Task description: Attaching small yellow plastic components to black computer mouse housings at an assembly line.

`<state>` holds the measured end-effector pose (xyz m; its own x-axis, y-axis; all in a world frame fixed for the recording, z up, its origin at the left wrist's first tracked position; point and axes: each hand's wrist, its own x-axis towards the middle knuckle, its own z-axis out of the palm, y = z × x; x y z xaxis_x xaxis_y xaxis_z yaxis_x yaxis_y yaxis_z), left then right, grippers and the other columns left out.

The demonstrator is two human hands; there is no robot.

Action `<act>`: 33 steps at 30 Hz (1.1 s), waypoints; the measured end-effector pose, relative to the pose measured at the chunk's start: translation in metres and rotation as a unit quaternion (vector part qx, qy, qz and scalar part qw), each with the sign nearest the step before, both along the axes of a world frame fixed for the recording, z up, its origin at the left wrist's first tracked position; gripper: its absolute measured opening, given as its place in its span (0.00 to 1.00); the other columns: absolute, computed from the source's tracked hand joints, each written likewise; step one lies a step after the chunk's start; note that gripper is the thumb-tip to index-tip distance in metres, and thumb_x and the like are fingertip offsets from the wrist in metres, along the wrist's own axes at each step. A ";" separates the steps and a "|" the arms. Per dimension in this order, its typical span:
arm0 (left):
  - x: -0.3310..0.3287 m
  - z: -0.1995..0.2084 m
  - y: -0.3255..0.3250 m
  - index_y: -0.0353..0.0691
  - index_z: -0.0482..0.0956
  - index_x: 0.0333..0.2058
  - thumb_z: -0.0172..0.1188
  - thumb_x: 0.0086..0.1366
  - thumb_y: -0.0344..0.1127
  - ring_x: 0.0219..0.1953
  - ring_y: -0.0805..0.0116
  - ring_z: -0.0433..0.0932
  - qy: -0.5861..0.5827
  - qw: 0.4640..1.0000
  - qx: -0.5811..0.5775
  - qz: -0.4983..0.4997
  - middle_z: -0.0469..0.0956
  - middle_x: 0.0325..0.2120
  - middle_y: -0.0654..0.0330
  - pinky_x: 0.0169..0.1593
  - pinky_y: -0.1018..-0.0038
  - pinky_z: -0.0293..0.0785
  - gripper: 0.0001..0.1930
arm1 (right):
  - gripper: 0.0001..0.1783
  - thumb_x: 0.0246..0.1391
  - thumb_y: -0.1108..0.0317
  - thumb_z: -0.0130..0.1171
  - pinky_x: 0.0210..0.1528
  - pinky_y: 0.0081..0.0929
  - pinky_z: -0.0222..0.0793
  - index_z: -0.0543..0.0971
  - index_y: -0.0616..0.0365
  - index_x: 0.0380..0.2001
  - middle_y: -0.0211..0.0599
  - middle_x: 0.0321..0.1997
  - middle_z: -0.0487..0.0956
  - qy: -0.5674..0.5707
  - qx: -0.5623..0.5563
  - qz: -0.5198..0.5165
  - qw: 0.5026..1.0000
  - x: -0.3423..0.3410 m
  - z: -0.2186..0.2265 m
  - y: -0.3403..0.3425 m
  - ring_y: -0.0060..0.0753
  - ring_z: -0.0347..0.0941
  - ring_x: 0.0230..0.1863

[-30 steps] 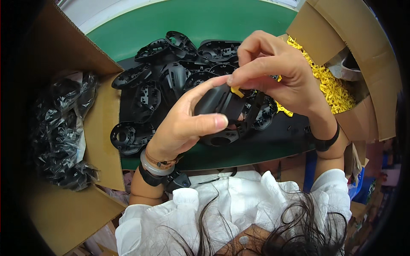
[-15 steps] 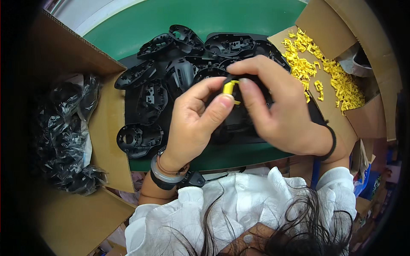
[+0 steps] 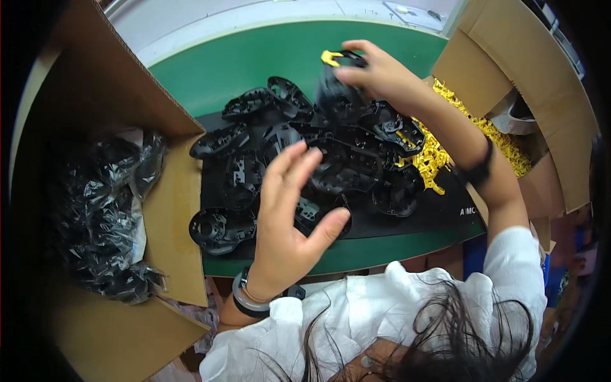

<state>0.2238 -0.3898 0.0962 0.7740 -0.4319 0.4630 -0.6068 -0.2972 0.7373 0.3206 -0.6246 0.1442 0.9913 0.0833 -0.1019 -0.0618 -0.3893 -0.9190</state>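
My right hand (image 3: 379, 71) is raised toward the far side of the table, its thumb and fingers closed on a black plastic shell (image 3: 336, 89) blurred by motion. A small yellow clip (image 3: 330, 58) sits at the top of that shell, beside the fingertips. Nothing is in my left hand (image 3: 280, 219), which hovers with fingers spread over the near part of the pile. Below both hands lie several more black shells (image 3: 344, 167), hollow and with moulded ribs, crowded together on a black mat (image 3: 439, 215). My left hand hides some of them.
Loose yellow clips (image 3: 431, 160) spill over a cardboard flap at the right, with more in the box (image 3: 547, 184) there. On the left, an open cardboard box (image 3: 173, 219) contains black parts in clear plastic bags (image 3: 98, 210). The green tabletop (image 3: 235, 60) has a curved far edge.
Both hands were together at the yellow clip over the pile. My right hand has carried the shell with the clip away to the far side; my left hand has let go and opened.
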 end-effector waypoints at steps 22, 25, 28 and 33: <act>-0.003 -0.004 -0.004 0.34 0.78 0.33 0.63 0.44 0.21 0.41 0.57 0.77 0.017 0.981 0.171 -0.093 0.78 0.41 0.54 0.47 0.70 0.70 0.13 | 0.09 0.48 0.68 0.59 0.34 0.33 0.69 0.76 0.64 0.30 0.46 0.28 0.77 -0.069 -0.441 -0.336 0.829 -0.187 -0.089 -0.124 0.45 0.75 0.30; -0.005 -0.003 0.004 0.31 0.75 0.34 0.64 0.49 0.23 0.40 0.70 0.75 0.234 0.967 -0.046 -0.086 0.77 0.38 0.56 0.46 0.77 0.68 0.12 | 0.09 0.46 0.69 0.60 0.31 0.34 0.67 0.74 0.64 0.25 0.44 0.25 0.75 -0.104 -0.447 -0.326 0.827 -0.193 -0.099 -0.129 0.45 0.72 0.26; -0.002 0.002 -0.005 0.32 0.71 0.36 0.64 0.51 0.23 0.41 0.74 0.72 0.370 0.901 -0.201 -0.103 0.74 0.38 0.59 0.48 0.77 0.67 0.14 | 0.09 0.44 0.71 0.61 0.29 0.30 0.66 0.72 0.64 0.24 0.41 0.24 0.73 -0.038 -0.382 -0.347 0.856 -0.197 -0.096 -0.133 0.36 0.70 0.26; 0.002 -0.011 -0.012 0.37 0.68 0.33 0.63 0.50 0.21 0.43 0.69 0.73 0.364 0.860 -0.328 -0.146 0.74 0.39 0.57 0.49 0.75 0.67 0.13 | 0.13 0.44 0.70 0.64 0.27 0.17 0.60 0.69 0.60 0.26 0.25 0.22 0.67 -0.156 -0.123 -0.310 0.930 -0.183 -0.054 -0.078 0.15 0.63 0.25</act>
